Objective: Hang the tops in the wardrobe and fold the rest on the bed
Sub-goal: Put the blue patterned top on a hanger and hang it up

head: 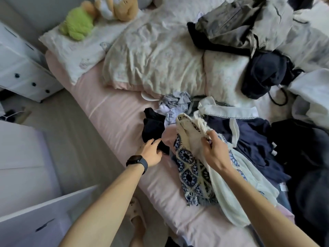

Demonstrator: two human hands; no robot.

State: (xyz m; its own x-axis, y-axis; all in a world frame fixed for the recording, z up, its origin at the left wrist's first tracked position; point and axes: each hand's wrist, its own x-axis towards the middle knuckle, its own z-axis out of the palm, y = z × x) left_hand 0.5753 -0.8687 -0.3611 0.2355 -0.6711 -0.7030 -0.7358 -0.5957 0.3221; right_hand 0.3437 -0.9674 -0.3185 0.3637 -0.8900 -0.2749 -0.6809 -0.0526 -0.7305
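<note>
Two hands are sorting a heap of clothes that lies at four o'clock on the bed [114,118], so I judge the step to be picking out one garment and deciding whether it hangs or folds. The right hand [213,150] pinches the upper edge of a cream top [188,157] between thumb and curled fingers and lifts that end clear of the heap while the rest trails down toward six o'clock. The left hand [151,152], with a dark watch [137,162] on its wrist, has its fingers nearly straight and its tips touch a black piece [153,129] at nine o'clock of the top; it grips nothing. The top is a soft, loose weave with round blue crochet medallions and a fringed hem, limp and crumpled. At three o'clock of it lies a navy dress [252,139] with a stiff white collar band, and at twelve o'clock a puffy, wrinkled duvet [154,56]. The sheet is smooth pink. Next, I think, the left hand must find the top's other shoulder so the garment can be shaken out flat; the open weave and the fringe could snag on the neighbouring pieces.
</note>
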